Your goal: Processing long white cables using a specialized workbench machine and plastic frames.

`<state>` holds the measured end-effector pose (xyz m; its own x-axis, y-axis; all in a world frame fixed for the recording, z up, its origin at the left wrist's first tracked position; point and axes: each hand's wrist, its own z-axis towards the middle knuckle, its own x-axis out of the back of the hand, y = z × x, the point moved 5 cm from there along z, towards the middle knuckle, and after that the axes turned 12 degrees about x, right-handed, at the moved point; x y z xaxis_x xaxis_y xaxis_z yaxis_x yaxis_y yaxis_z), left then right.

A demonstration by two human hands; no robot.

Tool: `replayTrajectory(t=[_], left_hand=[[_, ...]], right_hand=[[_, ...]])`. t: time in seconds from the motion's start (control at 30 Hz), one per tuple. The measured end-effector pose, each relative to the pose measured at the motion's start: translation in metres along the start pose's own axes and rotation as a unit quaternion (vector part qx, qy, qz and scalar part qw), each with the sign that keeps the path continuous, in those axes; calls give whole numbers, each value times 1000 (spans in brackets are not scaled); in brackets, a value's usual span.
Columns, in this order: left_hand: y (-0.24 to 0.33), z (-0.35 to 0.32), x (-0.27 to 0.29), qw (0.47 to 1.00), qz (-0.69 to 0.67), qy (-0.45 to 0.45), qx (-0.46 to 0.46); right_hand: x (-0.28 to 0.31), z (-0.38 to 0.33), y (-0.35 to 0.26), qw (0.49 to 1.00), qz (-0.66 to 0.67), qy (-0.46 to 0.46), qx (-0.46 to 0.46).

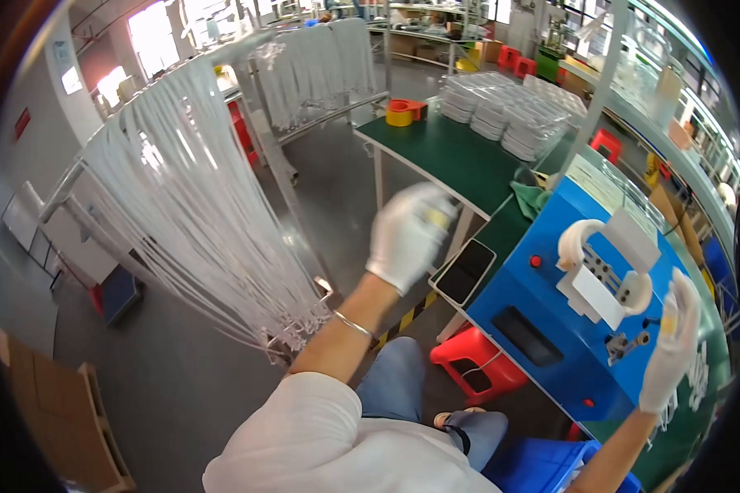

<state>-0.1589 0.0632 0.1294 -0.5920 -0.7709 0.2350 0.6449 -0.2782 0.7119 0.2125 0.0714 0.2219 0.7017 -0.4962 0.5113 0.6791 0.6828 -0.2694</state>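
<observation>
My left hand [411,234], in a white glove with a yellowish patch by the fingers, is raised over the floor between the cable rack and the bench. Motion blurs its fingers, so I cannot tell whether it holds anything. My right hand [671,345], gloved the same way, is beside the blue machine [510,287], with its fingers stretched out and nothing visible in them. On that machine sit a white curved fixture [580,242] with pale plates and a small metal clamp [625,347], nearest to my right hand. A phone [466,271] lies at the bench edge.
White cables [181,181] hang from a metal rack [64,193] on my left. Stacked clear trays [501,111] and a yellow tape roll [399,113] stand on the green table [444,156]. Below are a red stool [477,361] and a blue bin [543,468]. White pieces [699,378] lie far right.
</observation>
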Motion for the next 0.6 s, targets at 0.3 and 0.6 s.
replayTrajectory(t=[0.3,0.6], left_hand=[[-86,74,173,888,223,396,64],[-99,127,199,844,415,243,235]], right_hand=[[-16,-9,-21,998,13,-49,20],[-13,-17,-27,997,23,-76,21]])
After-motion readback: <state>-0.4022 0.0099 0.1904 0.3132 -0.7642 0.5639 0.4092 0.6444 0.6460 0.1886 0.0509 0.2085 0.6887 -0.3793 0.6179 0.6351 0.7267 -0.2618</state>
